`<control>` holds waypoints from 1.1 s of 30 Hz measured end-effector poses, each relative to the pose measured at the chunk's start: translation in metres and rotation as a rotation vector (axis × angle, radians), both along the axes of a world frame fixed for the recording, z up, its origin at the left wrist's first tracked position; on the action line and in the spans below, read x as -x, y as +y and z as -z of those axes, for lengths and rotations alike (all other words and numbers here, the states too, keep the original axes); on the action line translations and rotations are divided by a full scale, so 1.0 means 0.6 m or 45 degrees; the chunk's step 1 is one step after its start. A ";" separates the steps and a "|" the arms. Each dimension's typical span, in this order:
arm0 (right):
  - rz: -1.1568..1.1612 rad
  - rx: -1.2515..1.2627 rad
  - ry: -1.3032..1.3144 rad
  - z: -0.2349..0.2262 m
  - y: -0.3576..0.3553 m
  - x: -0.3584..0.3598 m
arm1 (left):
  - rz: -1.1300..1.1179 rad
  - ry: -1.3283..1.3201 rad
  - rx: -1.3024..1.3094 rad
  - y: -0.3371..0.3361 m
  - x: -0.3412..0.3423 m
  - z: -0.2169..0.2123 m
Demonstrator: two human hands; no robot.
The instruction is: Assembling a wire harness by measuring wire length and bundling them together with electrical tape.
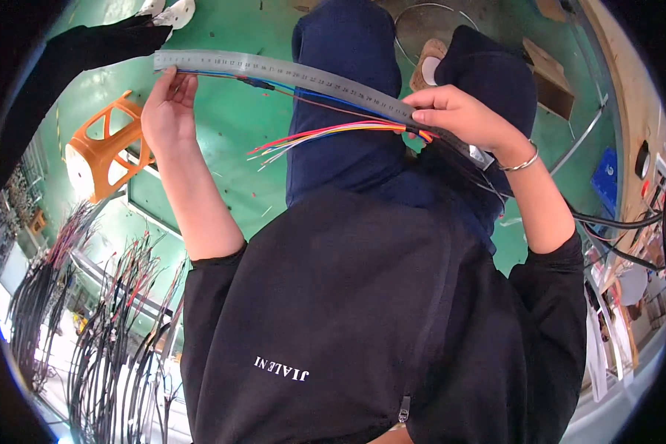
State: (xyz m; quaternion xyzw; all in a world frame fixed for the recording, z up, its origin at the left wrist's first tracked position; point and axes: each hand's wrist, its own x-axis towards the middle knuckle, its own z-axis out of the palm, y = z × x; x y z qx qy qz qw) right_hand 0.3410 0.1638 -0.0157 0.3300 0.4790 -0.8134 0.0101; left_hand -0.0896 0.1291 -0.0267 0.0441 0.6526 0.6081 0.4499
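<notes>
Steel ruler (pixel 288 74) lay stretched between both grips, left hand (pixel 169 107) pinching one end with a wire (pixel 303 96), right hand (pixel 462 115) clamping ruler and coloured wire bundle (pixel 325 135) together.

- Down to your left an orange plastic stool (pixel 103 152) stands on the green floor (pixel 229 118)
- Bundles of black cables (pixel 103 348) hang at lower left
- A blue crate (pixel 607 177) sits at your right
</notes>
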 end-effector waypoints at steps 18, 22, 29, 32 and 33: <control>0.026 0.316 0.023 -0.034 0.006 -0.025 | -0.051 -0.010 -0.006 -0.005 0.022 0.008; 0.046 0.288 0.089 -0.030 -0.003 -0.029 | -0.058 0.003 -0.004 -0.009 0.017 0.001; 0.047 0.275 0.101 -0.032 -0.009 -0.031 | -0.057 -0.018 -0.031 -0.009 0.015 -0.001; 0.043 0.251 0.092 -0.036 -0.010 -0.030 | -0.045 -0.027 -0.043 -0.010 0.017 -0.002; 0.046 0.252 0.091 -0.037 -0.010 -0.030 | -0.044 -0.038 -0.051 -0.010 0.018 0.000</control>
